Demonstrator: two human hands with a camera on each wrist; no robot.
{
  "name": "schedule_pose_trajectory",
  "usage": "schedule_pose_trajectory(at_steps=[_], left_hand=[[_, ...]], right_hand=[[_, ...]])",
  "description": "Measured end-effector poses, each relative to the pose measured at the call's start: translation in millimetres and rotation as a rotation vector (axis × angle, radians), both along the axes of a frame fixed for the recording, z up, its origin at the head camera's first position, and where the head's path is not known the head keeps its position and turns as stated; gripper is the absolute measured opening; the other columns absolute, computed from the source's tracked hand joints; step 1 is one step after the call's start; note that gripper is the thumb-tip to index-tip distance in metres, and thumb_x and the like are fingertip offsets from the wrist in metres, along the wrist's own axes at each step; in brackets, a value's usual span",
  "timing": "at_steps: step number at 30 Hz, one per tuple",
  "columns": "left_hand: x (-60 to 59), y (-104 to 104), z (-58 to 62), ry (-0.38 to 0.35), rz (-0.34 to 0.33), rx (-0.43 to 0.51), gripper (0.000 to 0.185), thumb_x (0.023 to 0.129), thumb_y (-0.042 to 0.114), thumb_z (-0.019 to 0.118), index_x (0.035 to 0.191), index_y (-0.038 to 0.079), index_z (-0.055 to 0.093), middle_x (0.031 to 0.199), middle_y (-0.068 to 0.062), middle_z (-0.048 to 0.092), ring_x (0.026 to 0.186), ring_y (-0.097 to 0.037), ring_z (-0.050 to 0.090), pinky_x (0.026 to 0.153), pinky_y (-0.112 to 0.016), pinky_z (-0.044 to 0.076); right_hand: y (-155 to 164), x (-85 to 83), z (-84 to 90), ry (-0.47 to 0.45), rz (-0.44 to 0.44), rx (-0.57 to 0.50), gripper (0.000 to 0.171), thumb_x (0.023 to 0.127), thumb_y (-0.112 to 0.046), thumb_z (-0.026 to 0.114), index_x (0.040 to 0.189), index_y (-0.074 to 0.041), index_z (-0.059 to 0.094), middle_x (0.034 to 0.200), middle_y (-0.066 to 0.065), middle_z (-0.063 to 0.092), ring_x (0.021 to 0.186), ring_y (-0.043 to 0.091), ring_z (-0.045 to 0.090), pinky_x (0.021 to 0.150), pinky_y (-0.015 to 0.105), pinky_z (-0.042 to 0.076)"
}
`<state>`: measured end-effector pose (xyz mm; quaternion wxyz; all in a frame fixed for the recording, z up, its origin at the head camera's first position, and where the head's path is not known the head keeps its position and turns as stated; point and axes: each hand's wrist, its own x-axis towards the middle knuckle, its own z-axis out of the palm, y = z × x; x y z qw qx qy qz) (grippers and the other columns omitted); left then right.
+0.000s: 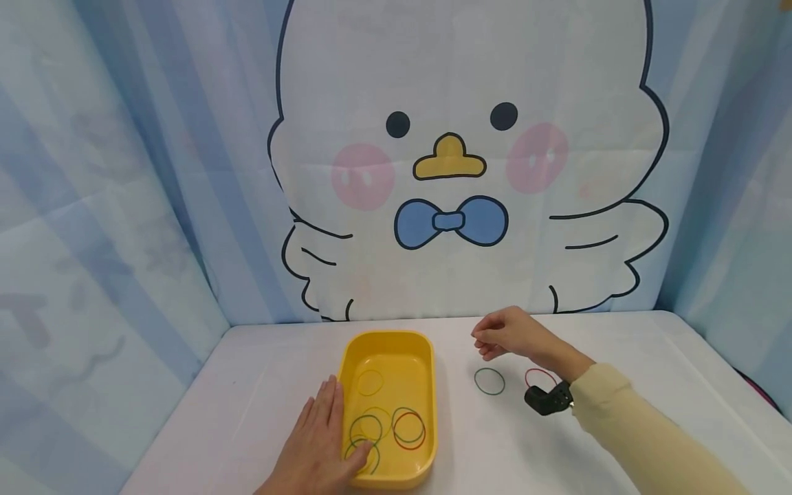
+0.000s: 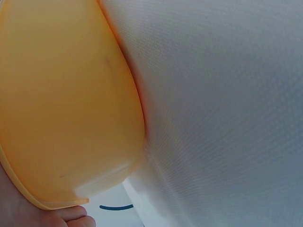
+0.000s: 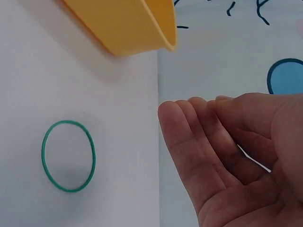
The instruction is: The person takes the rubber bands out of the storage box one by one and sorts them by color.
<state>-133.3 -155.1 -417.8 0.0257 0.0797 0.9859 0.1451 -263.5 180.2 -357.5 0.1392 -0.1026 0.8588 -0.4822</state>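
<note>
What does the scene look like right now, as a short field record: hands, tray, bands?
left hand: flat, resting on the tray's left rim, fingertips over the edge
right hand: above the table, fingers loosely curled, holding nothing
tray: yellow, on the table, several bands inside
green band: loose on the table, right of the tray
red band: on the table beside the green band, partly hidden by the wrist
</note>
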Motion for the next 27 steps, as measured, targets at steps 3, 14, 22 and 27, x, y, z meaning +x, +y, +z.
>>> schedule_pose_trajectory(at_steps=[3, 14, 22, 27], left_hand=[[-0.5, -1.2, -0.1, -0.004, 0.003, 0.0, 0.099, 0.088, 0.061, 0.054, 0.155, -0.004, 0.021, 0.165, -0.019, 0.015, 0.151, -0.035, 0.022, 0.122, -0.056, 0.021], [-1.5, -2.0, 0.3, -0.017, 0.005, -0.004, 0.1, 0.088, 0.062, 0.054, 0.155, -0.004, 0.022, 0.165, -0.019, 0.015, 0.152, -0.034, 0.021, 0.122, -0.056, 0.02], [-2.0, -0.7, 0.3, -0.043, 0.031, -0.007, 0.099, 0.088, 0.063, 0.055, 0.156, -0.002, 0.022, 0.166, -0.018, 0.015, 0.152, -0.033, 0.021, 0.123, -0.055, 0.019], [-2.7, -1.0, 0.8, -0.028, 0.01, -0.011, 0.1, 0.088, 0.064, 0.054, 0.155, -0.004, 0.022, 0.165, -0.02, 0.016, 0.151, -0.035, 0.023, 0.122, -0.057, 0.02]], right_hand=[[-11.4, -2.3, 1.5, 0.001, 0.015, -0.005, 0.024, 0.096, -0.016, 0.063, 0.111, 0.003, 0.067, 0.095, 0.015, 0.07, 0.078, 0.018, 0.068, 0.077, 0.032, 0.062], [-51.2, -5.7, 9.9, 0.012, 0.049, 0.0, 0.019, 0.097, -0.015, 0.063, 0.108, -0.001, 0.069, 0.096, 0.016, 0.07, 0.076, 0.018, 0.069, 0.077, 0.031, 0.062], [-83.3, -3.2, 15.1, 0.018, 0.087, 0.002, 0.018, 0.095, -0.013, 0.064, 0.106, 0.0, 0.071, 0.091, 0.011, 0.07, 0.075, 0.018, 0.069, 0.077, 0.032, 0.062], [-95.0, -2.0, 13.9, 0.005, 0.112, -0.022, 0.016, 0.095, -0.011, 0.064, 0.104, 0.001, 0.07, 0.091, 0.013, 0.07, 0.074, 0.017, 0.07, 0.076, 0.033, 0.062]])
